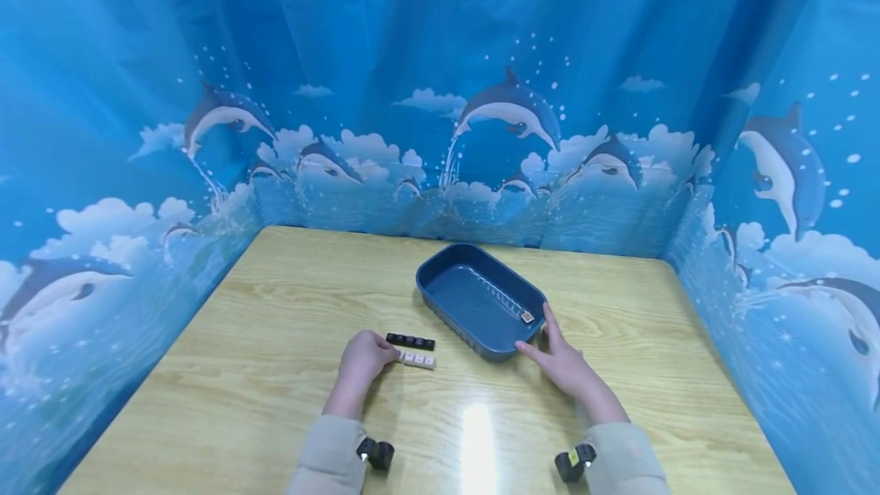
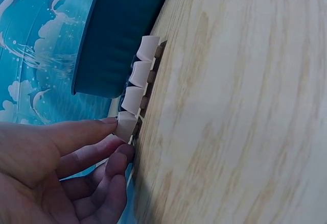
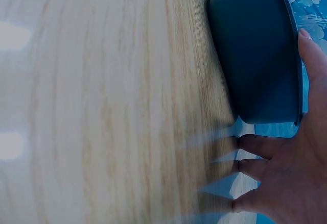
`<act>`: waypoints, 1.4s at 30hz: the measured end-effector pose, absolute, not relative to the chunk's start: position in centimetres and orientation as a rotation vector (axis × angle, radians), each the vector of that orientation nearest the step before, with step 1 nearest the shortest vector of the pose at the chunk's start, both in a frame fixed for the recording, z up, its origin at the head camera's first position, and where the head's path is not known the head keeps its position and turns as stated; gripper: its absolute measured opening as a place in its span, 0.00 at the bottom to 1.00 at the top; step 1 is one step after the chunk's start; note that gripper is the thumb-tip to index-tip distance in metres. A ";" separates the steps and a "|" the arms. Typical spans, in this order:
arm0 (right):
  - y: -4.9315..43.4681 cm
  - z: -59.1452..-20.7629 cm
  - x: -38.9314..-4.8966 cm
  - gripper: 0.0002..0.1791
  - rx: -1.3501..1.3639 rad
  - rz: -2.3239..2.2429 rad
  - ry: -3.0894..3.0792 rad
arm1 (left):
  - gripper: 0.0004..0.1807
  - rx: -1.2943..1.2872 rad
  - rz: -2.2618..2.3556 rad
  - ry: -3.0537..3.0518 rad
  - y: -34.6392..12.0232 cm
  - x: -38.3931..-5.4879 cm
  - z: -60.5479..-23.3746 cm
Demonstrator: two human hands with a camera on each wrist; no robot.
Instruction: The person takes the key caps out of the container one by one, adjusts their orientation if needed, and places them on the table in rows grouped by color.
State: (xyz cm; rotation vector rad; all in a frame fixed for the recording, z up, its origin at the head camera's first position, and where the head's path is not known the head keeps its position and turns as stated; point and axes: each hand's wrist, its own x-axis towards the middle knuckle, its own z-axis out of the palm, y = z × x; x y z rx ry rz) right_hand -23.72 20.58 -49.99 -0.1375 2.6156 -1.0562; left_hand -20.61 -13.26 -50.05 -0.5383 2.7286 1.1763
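My left hand (image 1: 364,357) pinches the left end of a row of white keycaps (image 1: 418,360) between thumb and fingers. In the left wrist view the keycaps (image 2: 140,73) sit on small brown bases along the wooden table. Just behind them lies a row of black keycaps (image 1: 411,341). My right hand (image 1: 567,365) touches the near right corner of a dark blue plastic bin (image 1: 474,331), its fingers spread and mostly straight. The right wrist view has the thumb at the rim of the bin (image 3: 260,55). A small patterned square (image 1: 527,317) is inside the bin, at its right end.
The light wooden table (image 1: 275,342) is bordered at the back and sides by a blue curtain (image 1: 385,98) printed with dolphins. A small black camera sits on each wrist, over pale sleeves (image 1: 330,453).
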 end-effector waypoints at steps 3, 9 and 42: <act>20.6 -49.9 -23.7 0.55 -0.133 -1.060 2.617 | 0.06 -0.532 1.171 2.730 -13.2 -20.6 -50.0; 20.7 -50.0 -23.7 0.55 -0.133 -1.069 2.615 | 0.06 -0.529 1.147 2.720 -13.1 -20.6 -50.0; 20.9 -50.5 -23.9 0.56 -0.152 -1.091 2.643 | 0.13 -0.238 0.903 2.809 -10.1 -24.6 -43.6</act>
